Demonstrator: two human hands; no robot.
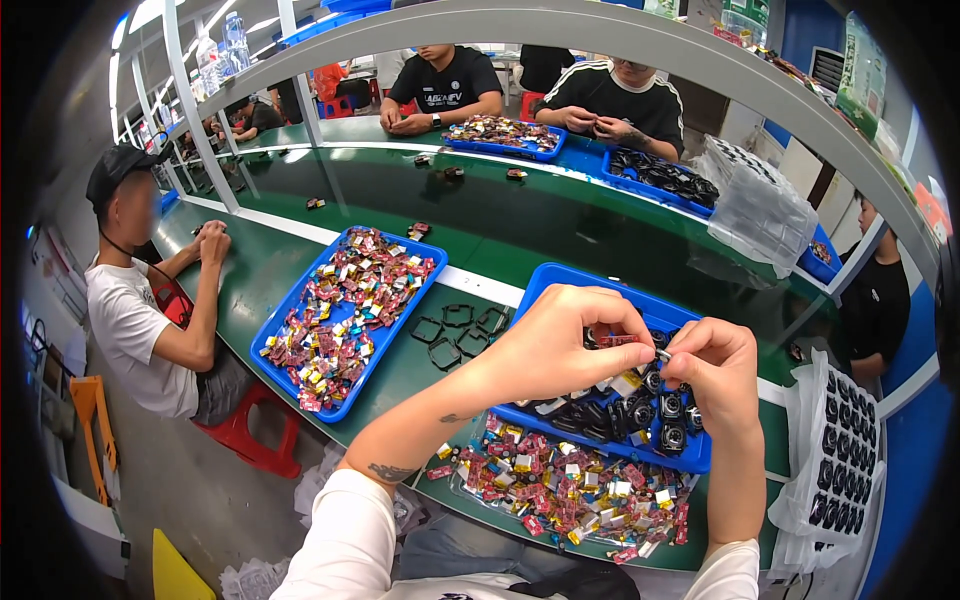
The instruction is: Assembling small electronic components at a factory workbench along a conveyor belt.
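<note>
Head cam: L hand [590, 335] & R hand [715, 365] both pinched closed on small silvery part [663, 354] btwn fingertips, just R of L thumb, neither hand nearer, long axis unclear, blue tray [541, 284] w/ blk round-lens housings [673, 436] below.

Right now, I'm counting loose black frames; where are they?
Just left of centre in the head view, black frames lie on the green bench, between the left blue tray and the left hand.
</note>
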